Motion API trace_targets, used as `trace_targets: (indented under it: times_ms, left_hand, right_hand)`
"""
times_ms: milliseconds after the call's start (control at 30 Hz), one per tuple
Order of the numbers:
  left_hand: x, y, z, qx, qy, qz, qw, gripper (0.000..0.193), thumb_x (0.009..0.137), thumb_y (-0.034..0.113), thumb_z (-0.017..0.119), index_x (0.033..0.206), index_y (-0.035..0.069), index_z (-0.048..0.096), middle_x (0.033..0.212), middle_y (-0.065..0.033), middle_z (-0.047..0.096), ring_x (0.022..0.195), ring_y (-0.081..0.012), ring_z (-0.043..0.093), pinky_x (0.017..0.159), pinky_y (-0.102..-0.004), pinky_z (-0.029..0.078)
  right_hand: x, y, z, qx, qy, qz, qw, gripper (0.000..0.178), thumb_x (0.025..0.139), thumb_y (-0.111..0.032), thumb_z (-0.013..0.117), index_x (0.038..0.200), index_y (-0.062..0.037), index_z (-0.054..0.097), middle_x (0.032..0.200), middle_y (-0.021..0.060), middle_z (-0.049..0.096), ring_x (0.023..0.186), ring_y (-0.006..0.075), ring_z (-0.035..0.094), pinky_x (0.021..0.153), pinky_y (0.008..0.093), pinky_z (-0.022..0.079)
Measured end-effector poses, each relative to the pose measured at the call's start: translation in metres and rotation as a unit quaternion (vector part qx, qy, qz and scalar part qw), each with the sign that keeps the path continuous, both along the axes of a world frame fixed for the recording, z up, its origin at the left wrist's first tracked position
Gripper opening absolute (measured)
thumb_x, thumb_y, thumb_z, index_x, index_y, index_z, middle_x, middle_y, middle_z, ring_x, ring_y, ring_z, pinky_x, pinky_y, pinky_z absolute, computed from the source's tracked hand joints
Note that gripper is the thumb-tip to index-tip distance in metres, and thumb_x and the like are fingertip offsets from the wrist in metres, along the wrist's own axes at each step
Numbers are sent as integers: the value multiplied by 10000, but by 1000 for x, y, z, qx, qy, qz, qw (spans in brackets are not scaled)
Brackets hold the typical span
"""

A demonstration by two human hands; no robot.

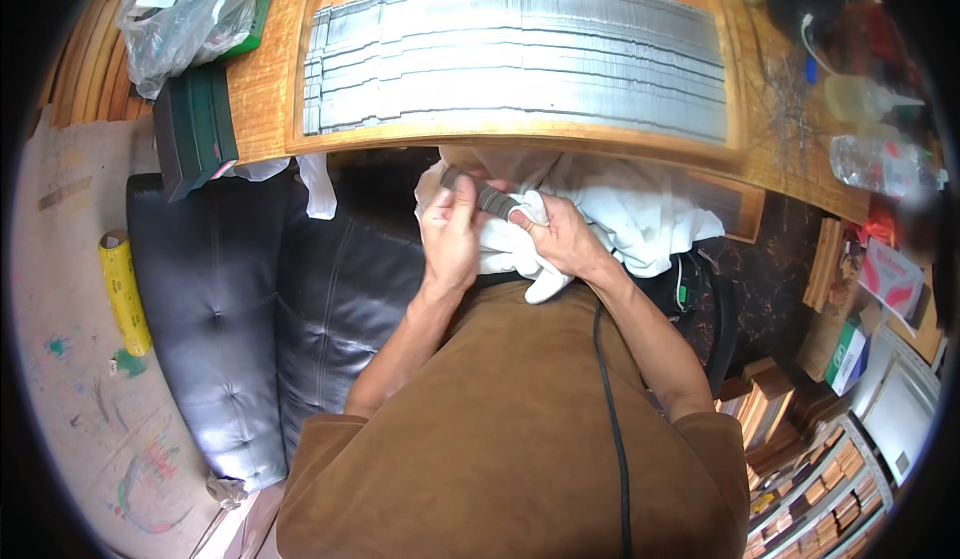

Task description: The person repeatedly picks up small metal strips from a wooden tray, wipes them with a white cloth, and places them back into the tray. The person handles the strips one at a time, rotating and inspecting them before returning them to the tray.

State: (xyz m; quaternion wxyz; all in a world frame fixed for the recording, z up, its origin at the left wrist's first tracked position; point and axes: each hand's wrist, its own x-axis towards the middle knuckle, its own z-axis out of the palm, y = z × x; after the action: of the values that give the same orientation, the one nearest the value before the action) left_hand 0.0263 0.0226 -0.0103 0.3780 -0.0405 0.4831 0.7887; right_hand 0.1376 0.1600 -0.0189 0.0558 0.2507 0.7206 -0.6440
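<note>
Holding a dark, ridged stack [492,198] between two hands, I work close to my lap, at twelve o'clock just above the middle of the view. My left hand [450,239] is curled nearly closed around its upper end, the thumb lying along it. My right hand [568,241] is also nearly closed, pinching a white cloth [512,251] against the lower end. If the stack is made of loose pieces, which I cannot tell, uneven pressure might make them slide apart. The cloth could also slip, as its folds hang free, and thin edges could then touch bare fingers.

Farther toward twelve o'clock, on the worktop [262,84], is a shallow wooden tray [512,142]. It is packed with thin grey strips [520,59] in rows; a knock to its near rim might disturb them. At ten o'clock stands a dark green box [196,131], whose inside I cannot see. At two o'clock is a pale squeeze bottle [858,100]; its content is not clear to me.
</note>
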Motion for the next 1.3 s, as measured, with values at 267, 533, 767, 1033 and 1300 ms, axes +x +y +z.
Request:
trace_targets:
  times_ms: [267, 533, 767, 1033, 1300]
  left_hand:
    - [-2, -1, -4, -32, -45, -72, 996, 226, 1035, 136, 669, 1182, -29, 622, 1094, -153, 730, 972, -219, 723, 851, -319, 611]
    - [-4, -6, -24, -75, -74, -67, 992, 187, 1048, 140, 639, 1132, -27, 631, 1056, -151, 730, 960, -209, 725, 824, -294, 606]
    - [-9, -4, -25, -37, -110, -50, 992, 181, 1041, 124, 644, 1109, -44, 635, 1032, -156, 726, 946, -245, 730, 800, -320, 612]
    - [-5, -8, -19, -26, -85, -44, 995, 169, 1042, 117, 637, 1093, -42, 663, 1020, -162, 731, 925, -235, 723, 816, -317, 610]
    - [-15, -5, -19, -73, -99, -40, 992, 192, 1033, 150, 664, 1059, -40, 679, 1011, -158, 740, 917, -218, 745, 713, -262, 615]
  right_hand:
    - [5, -12, -15, 34, 25, -44, 998, 348, 991, -362, 699, 1025, -17, 727, 797, 192, 710, 727, 330, 683, 668, 413, 523]
    - [-6, -21, -2, 71, 3, -78, 994, 338, 971, -360, 713, 982, -24, 745, 809, 203, 717, 753, 382, 701, 681, 435, 536]
    - [14, -19, -28, -59, 55, -94, 992, 303, 944, -284, 756, 1014, 10, 741, 871, 189, 755, 771, 284, 724, 729, 386, 550]
    - [2, -22, -7, 70, 27, -67, 995, 232, 917, -173, 778, 873, 25, 666, 726, 173, 662, 644, 210, 604, 618, 354, 501]
    - [20, 0, -5, -93, 82, 3, 992, 110, 960, -41, 704, 1058, 8, 707, 787, -11, 647, 758, 72, 544, 663, 281, 479]
